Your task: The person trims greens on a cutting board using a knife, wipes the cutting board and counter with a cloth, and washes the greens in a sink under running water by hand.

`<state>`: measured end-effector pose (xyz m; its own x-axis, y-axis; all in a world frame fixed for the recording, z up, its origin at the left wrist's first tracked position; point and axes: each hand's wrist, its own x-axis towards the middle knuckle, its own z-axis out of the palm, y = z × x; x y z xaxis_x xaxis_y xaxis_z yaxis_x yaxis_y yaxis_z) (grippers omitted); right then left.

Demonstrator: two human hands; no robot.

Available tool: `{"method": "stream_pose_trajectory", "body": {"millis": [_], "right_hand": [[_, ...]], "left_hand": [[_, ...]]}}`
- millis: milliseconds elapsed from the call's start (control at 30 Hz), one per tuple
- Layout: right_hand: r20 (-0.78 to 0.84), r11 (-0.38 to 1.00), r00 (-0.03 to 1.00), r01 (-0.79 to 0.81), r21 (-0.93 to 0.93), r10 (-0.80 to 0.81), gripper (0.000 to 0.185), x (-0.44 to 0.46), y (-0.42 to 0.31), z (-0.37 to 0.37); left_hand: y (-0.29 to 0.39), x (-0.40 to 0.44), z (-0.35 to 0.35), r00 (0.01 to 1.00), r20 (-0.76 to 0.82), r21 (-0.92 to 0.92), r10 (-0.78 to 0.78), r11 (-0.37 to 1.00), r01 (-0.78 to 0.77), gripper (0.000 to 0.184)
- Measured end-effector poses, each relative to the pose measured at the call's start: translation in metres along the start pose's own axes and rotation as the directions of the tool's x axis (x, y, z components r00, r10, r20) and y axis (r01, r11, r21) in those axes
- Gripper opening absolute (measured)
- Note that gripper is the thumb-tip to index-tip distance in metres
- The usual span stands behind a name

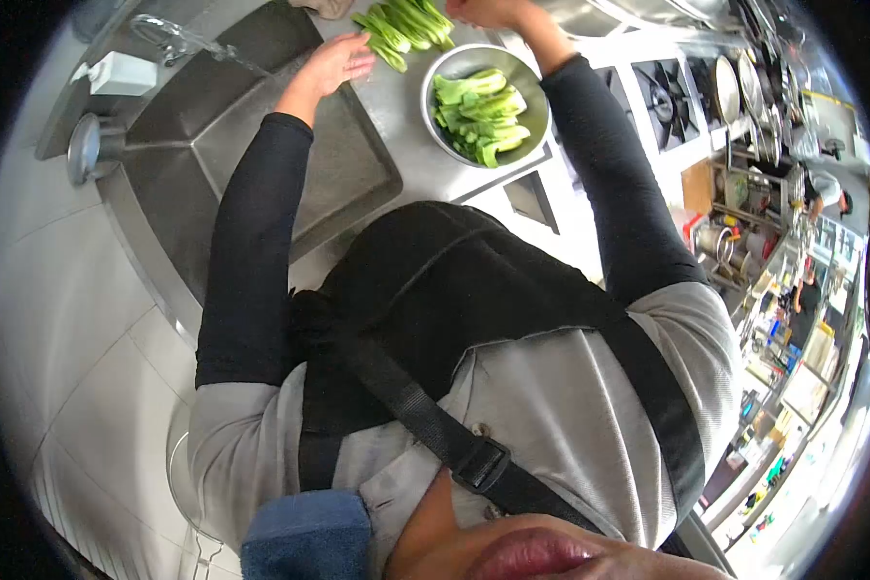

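Observation:
My left hand (336, 64) is over the edge between the sink and the counter, fingers stretched out and holding nothing. Just beside its fingertips lies a pile of leafy green vegetables (408, 27) on the metal counter. My right hand (483, 12) is at the top edge of the view, close to the far end of that pile. It is partly cut off, so whether its fingers grip a leaf cannot be made out. Below it, a round metal bowl (543, 114) holds several green stalks like bok choy (481, 111).
A metal sink (343, 159) is at the left, with a faucet (169, 37) and a white box (123, 73) at its rim. Stove burners (665, 101) and pans (727, 89) stand to the right. Shelves and other people (824, 188) appear farther off.

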<state>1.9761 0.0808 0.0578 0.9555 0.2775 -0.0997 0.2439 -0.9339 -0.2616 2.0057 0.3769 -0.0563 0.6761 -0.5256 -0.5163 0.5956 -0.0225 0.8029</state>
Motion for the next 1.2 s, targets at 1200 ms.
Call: {"method": "stream_pose_trajectory", "body": {"millis": [1200], "right_hand": [[0.393,0.667,0.826,-0.028,0.745,-0.404,0.041,0.088,-0.154,-0.033]], "left_hand": [[0.13,-0.123,-0.169,0.736,-0.336,-0.665,0.588,0.405,-0.628,0.087]]}}
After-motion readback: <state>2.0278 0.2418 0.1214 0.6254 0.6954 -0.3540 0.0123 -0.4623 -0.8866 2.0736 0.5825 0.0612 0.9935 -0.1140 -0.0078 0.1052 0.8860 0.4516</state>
